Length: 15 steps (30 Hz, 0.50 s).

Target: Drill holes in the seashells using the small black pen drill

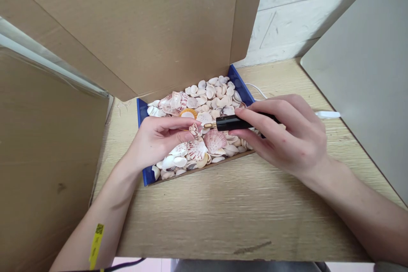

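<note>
Between thumb and fingers, my left hand [159, 138] pinches a small brown-and-white seashell [194, 128] above a box of shells. My right hand [283, 134] is closed round a slim black rotary tool [232, 123] with a brass-coloured collet. The tool's tip points left and meets or nearly meets the shell; contact cannot be made out. Below both hands, the blue-sided box [241, 85] is full of white, pink and cream shells, among them a pink scallop shell [215, 140] and an orange-rimmed one [189, 112].
The box rests on a pale wooden table [204, 216]. A tall cardboard sheet [153, 25] stands behind it, another cardboard panel [47, 148] on the left, and a grey panel [366, 59] on the right. A white cable [257, 89] and a white stick-like piece [328, 114] lie at right.
</note>
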Available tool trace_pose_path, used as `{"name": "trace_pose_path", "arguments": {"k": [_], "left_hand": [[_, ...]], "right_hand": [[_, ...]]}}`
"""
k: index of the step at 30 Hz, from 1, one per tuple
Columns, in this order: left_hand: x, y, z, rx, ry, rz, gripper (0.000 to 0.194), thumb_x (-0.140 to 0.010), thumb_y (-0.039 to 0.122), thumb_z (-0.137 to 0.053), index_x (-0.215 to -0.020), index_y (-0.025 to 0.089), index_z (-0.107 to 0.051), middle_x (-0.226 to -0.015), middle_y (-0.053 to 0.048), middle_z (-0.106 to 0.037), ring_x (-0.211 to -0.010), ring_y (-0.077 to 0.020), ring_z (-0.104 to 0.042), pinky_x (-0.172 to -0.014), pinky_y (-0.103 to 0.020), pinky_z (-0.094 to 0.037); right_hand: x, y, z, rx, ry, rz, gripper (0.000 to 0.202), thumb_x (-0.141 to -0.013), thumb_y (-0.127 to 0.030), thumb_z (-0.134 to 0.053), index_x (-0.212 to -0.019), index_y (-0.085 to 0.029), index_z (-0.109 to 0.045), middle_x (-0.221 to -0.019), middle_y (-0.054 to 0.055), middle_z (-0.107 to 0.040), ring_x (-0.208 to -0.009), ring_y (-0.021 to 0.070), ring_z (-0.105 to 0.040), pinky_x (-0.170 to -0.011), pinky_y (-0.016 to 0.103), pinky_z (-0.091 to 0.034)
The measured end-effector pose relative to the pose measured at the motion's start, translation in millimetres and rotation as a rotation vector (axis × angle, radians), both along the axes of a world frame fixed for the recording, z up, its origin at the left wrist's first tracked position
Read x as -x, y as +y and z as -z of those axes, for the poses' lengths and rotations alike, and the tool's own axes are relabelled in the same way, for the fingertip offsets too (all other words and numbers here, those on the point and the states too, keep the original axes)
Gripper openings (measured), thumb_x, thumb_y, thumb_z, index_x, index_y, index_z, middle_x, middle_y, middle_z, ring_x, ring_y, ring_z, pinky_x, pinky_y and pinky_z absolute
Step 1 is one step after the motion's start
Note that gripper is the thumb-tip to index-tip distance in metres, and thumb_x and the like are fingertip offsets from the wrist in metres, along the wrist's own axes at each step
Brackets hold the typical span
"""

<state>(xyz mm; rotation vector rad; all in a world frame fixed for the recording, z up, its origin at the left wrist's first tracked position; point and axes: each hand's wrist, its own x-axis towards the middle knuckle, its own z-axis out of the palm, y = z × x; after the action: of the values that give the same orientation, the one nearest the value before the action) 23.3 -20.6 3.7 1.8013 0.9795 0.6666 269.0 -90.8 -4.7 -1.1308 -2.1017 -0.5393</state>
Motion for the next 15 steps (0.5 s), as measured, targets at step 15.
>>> {"name": "trace_pose_path", "arguments": {"k": [15], "left_hand": [[2.9, 0.4, 2.6, -0.117, -0.017, -0.006, 0.022, -0.076, 0.023, -0.075, -0.097, 0.025, -0.076, -0.093, -0.002, -0.077, -0.082, -0.016, -0.071, -0.076, -0.025, -0.058]], "right_hand": [[0.7, 1.0, 3.6, 0.193, 0.062, 0.024, 0.025, -0.086, -0.035, -0.061, -0.103, -0.016, -0.063, -0.086, 0.006, -0.068, -0.075, 0.0156, -0.062, -0.066, 0.027, -0.051]]}}
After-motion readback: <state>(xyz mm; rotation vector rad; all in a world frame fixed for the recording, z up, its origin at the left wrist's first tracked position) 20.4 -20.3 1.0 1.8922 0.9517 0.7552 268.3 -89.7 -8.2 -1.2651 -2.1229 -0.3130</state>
